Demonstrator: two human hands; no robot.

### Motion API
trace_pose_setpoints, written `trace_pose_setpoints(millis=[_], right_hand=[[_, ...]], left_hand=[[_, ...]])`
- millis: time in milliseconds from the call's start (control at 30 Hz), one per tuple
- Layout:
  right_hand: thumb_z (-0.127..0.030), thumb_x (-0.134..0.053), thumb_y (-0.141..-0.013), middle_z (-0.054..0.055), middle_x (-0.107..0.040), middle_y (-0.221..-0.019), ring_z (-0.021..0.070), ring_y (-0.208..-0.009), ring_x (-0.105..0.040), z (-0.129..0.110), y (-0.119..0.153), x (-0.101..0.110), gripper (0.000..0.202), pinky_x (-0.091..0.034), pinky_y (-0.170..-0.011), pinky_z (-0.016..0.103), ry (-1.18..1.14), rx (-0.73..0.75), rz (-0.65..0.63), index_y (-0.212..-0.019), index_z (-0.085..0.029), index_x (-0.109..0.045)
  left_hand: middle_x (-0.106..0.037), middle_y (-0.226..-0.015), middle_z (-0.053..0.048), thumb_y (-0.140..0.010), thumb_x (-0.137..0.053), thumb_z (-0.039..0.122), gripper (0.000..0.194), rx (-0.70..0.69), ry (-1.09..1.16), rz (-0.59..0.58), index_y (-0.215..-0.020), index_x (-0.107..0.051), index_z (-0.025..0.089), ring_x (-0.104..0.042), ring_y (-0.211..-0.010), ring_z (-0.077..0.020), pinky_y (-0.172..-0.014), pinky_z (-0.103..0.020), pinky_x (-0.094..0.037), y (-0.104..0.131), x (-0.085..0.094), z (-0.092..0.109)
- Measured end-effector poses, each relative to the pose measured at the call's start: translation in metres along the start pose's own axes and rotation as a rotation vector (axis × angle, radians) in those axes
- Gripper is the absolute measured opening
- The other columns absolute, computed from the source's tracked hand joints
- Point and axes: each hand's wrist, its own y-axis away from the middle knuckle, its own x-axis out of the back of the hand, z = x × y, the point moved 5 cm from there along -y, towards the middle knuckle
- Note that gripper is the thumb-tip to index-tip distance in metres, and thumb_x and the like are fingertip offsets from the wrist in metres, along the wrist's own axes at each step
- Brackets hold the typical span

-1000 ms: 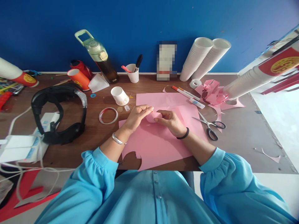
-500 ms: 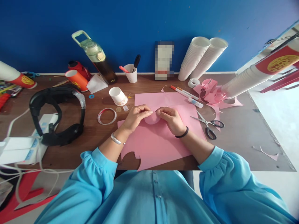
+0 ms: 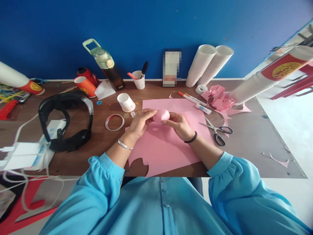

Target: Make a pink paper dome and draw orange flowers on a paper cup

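Between my hands is a small pink paper cone, its pointed side toward the right. My left hand grips its left edge with the fingers bent behind it. My right hand pinches the right side between thumb and fingers. Both hands are above large pink paper sheets on the table, one with a curved cut-out at its near left edge. Open scissors lie right of my right hand. A white paper cup and a tape roll stand and lie left of my left hand.
A black headset and a white power strip with cables occupy the left. Along the back are a water bottle, a pen cup, a phone and stacked cups. Pink scraps and markers lie right.
The pink paper between my hands was a rounded flat-looking piece; now it shows a cone shape and is held higher. My hands have moved slightly apart, and the view has shifted a little.
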Motion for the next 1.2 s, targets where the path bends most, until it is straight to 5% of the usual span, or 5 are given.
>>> trace_pose_setpoints(millis=[133, 267, 500, 900, 1200], right_hand=[[-0.040, -0.081, -0.076, 0.001, -0.070, -0.084, 0.0149, -0.077, -0.062, -0.012, -0.003, 0.006, 0.029, -0.052, -0.076, 0.031, 0.150, 0.028, 0.042, -0.092, -0.018, -0.069], [-0.024, -0.067, -0.087, 0.006, -0.072, -0.097, 0.0185, -0.085, -0.067, -0.033, 0.019, 0.002, 0.011, -0.055, -0.079, 0.034, 0.723, 0.217, 0.059, -0.097, -0.019, -0.069], [-0.020, -0.062, -0.095, 0.012, -0.070, -0.115, 0.0265, -0.109, -0.064, -0.017, 0.084, -0.025, 0.019, -0.057, -0.091, 0.043, 1.305, 0.484, -0.165, -0.113, -0.019, -0.065], [-0.019, -0.067, -0.092, 0.014, -0.071, -0.123, 0.0291, -0.113, -0.065, -0.003, 0.095, -0.033, 0.021, -0.057, -0.098, 0.046, 1.482, 0.420, -0.117, -0.114, -0.016, -0.068], [-0.016, -0.060, -0.095, 0.014, -0.069, -0.127, 0.0288, -0.118, -0.063, 0.002, 0.100, -0.026, 0.024, -0.056, -0.100, 0.047, 1.426, 0.447, -0.107, -0.117, -0.017, -0.068]], left_hand=[[-0.064, -0.072, 0.000, -0.069, -0.086, 0.040, 0.030, -0.048, 0.044, 0.053, -0.075, -0.071, 0.015, -0.060, -0.070, -0.0115, -0.066, -0.024, -0.051, -0.004, 0.004, 0.010], [-0.053, -0.064, 0.005, -0.067, -0.088, 0.037, 0.030, -0.073, 0.085, 0.132, -0.073, -0.066, 0.016, -0.052, -0.060, -0.0068, -0.058, -0.020, -0.045, 0.000, 0.006, 0.032], [-0.055, -0.064, 0.004, -0.059, -0.090, 0.038, 0.038, -0.029, -0.048, 0.171, -0.077, -0.064, 0.016, -0.051, -0.056, -0.0068, -0.050, -0.019, -0.040, 0.030, 0.012, 0.045], [-0.057, -0.057, 0.000, -0.064, -0.085, 0.027, 0.022, 0.171, -0.418, 0.037, -0.070, -0.069, 0.013, -0.050, -0.048, -0.0071, -0.039, -0.017, -0.026, 0.030, 0.007, 0.009], [-0.061, -0.049, -0.003, -0.070, -0.083, 0.031, 0.020, 0.206, -0.629, 0.051, -0.068, -0.074, 0.014, -0.038, -0.036, -0.0049, -0.036, -0.017, -0.017, 0.026, 0.035, -0.001]])
